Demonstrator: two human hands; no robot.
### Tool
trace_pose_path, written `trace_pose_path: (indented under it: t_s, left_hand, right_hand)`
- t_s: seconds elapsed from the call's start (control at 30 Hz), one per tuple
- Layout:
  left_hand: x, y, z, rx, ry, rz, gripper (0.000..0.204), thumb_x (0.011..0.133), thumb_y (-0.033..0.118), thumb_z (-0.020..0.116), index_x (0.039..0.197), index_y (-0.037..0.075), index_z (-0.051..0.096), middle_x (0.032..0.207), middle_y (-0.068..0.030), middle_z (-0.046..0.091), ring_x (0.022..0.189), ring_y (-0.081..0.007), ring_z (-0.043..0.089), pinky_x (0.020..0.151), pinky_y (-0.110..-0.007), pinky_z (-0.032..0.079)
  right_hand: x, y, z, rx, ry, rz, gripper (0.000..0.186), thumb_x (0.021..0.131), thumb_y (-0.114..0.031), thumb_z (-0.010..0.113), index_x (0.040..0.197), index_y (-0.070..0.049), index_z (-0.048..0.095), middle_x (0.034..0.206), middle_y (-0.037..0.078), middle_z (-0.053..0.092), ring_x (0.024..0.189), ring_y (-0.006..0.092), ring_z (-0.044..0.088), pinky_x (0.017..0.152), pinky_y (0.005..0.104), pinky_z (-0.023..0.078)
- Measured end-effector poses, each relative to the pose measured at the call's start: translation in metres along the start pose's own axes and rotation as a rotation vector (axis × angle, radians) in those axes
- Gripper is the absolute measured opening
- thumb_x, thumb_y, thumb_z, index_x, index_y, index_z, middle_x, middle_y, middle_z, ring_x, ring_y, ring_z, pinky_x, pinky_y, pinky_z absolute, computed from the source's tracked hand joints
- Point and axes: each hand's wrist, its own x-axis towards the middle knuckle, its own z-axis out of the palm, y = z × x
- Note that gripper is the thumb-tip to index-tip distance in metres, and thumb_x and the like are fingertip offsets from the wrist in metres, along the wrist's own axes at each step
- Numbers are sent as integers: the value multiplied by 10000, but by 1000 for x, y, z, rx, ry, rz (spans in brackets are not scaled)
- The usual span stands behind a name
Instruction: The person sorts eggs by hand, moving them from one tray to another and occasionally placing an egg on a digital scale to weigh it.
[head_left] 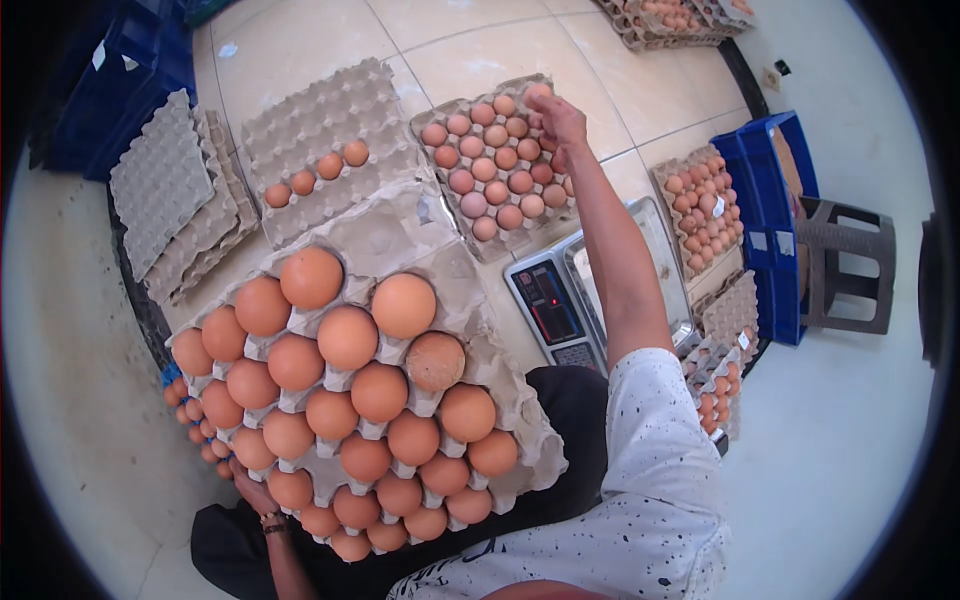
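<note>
The right hand [556,112] sets an egg [540,92], fingers closed on it, at the far corner of the floor tray [497,165] beyond the scale [590,290]; that tray looks nearly full. The left hand [255,492] grips the near tray [385,250], several cups empty.

Brightness: bright, even daylight over the whole scene.
Glare: pale sheen on the floor tiles [470,45] at the top; the wall [860,140] at right is washed out almost white.
Shadows: soft and short, darkest under the near egg tray [500,350].
Focus: the near eggs [347,337] look sharp; the far stacks at top right are softer.
Distortion: strong fisheye bend, black corners round the circular picture.
</note>
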Motion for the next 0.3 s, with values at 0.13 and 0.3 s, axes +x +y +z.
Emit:
trace_pose_path:
  t_s: [0.13,0.3]
  left_hand:
    - [3,-20,-13,453,-148,50,344,883,219,703,1136,38,554,1088,-77,640,896,-202,605,758,-365,505]
    - [-8,-61,-13,-244,-222,-73,325,859,151,718,1106,35,541,1044,-54,637,855,-174,597,744,-368,510]
  right_hand:
    - [-27,-9,-11,83,19,-54,265,841,-292,707,902,-40,654,706,-3,592,539,93,526,466,224,399]
    - [-118,-6,-83,-625,11,-194,350,773,-342,735,709,-3,679,593,35,579,575,128,557,535,287,438]
